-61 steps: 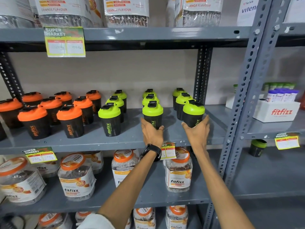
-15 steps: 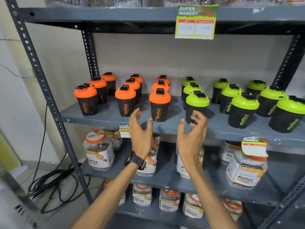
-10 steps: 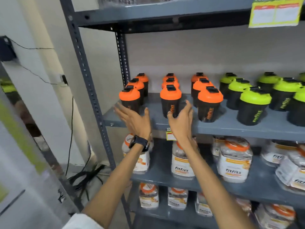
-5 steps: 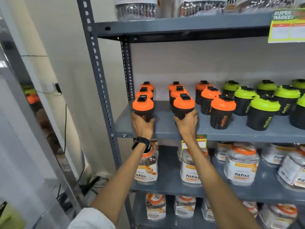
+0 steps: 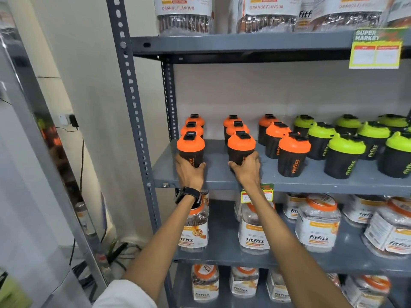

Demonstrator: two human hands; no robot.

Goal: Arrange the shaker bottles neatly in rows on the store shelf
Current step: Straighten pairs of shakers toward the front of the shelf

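Both hands are up on the grey shelf [image 5: 213, 178], each one wrapped around a shaker. The left hand [image 5: 189, 174] grips the base of the front orange-lidded shaker [image 5: 190, 150] in the far-left column, fingers curled round its black body, thumb showing on the right side; a black watch [image 5: 188, 195] sits on that wrist. The right hand [image 5: 245, 168] clasps the front shaker of the next column [image 5: 241, 147] the same way, low on the black cup, orange lid clear above the knuckles. Both bottles stand upright on the shelf, near its front edge, and well apart from each other. Directly beyond each hand, two more orange-lidded shakers line up toward the back wall, so each held bottle heads a column of three. Just to the right of the right hand stands a third orange column [image 5: 293, 156], its front bottle apart from the held one, and further right come the green-lidded shakers [image 5: 345, 155], running off toward the edge of view. Below the wrists, a price tag [image 5: 265, 193] hangs from the shelf lip beside the right forearm, and clear jars with orange lids [image 5: 317, 223] fill the lower shelves. Above the hands, large tubs [image 5: 184, 14] sit on the top shelf.
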